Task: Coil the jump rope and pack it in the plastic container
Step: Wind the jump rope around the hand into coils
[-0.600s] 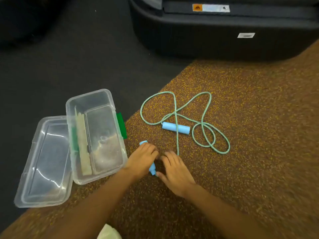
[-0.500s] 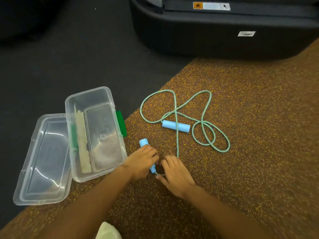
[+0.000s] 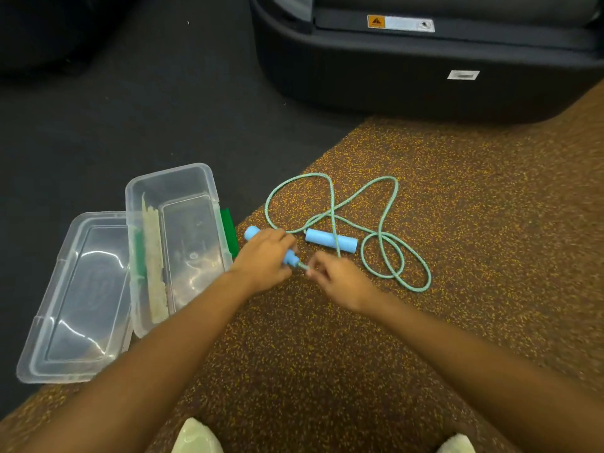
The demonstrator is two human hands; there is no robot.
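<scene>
A green jump rope (image 3: pixel 382 237) lies in loose loops on the brown speckled mat. Its second blue handle (image 3: pixel 330 240) rests on the mat among the loops. My left hand (image 3: pixel 266 258) grips the first blue handle (image 3: pixel 252 232), lifted a little off the mat. My right hand (image 3: pixel 340 277) pinches the rope right where it leaves that handle. The clear plastic container (image 3: pixel 176 243) stands open to the left, with its lid (image 3: pixel 78 295) folded out flat beside it.
A green latch (image 3: pixel 228 230) sticks out of the container's right side. A large black machine base (image 3: pixel 425 60) stands at the back. Dark flooring (image 3: pixel 130 109) lies left of the mat. Two pale shoe tips (image 3: pixel 196 436) show at the bottom edge.
Both hands have risen from the mat and moved farther away. My left hand has lifted the handle, and my right hand now pinches the rope at its end.
</scene>
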